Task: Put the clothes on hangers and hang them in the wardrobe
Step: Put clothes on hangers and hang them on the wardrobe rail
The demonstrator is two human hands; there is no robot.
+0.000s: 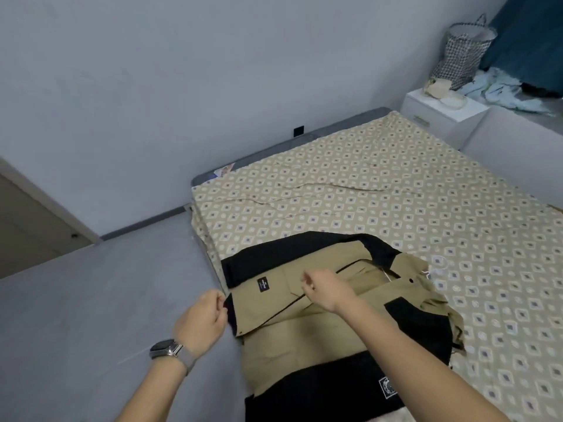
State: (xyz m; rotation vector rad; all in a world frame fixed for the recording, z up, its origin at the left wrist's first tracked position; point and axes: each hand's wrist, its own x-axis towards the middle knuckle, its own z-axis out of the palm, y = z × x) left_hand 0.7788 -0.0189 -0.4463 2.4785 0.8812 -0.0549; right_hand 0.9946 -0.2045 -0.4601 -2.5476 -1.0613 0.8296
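A khaki and black jacket (307,339) lies flat on the patterned bed (396,193), its collar toward the right. A white hanger (438,269) pokes out at the collar, its hook lying on the sheet. My left hand (202,321), with a watch on the wrist, pinches the jacket's left front edge at the bed's side. My right hand (323,287) hovers over the jacket's chest with fingers curled, pinching the front placket near the black zip line. No wardrobe is in view.
A white nightstand (441,117) stands beyond the bed's far corner, with a checked bag (463,53) and light blue cloth (502,92) beside it. Grey floor (91,300) runs along the left. A doorway (27,226) opens at far left.
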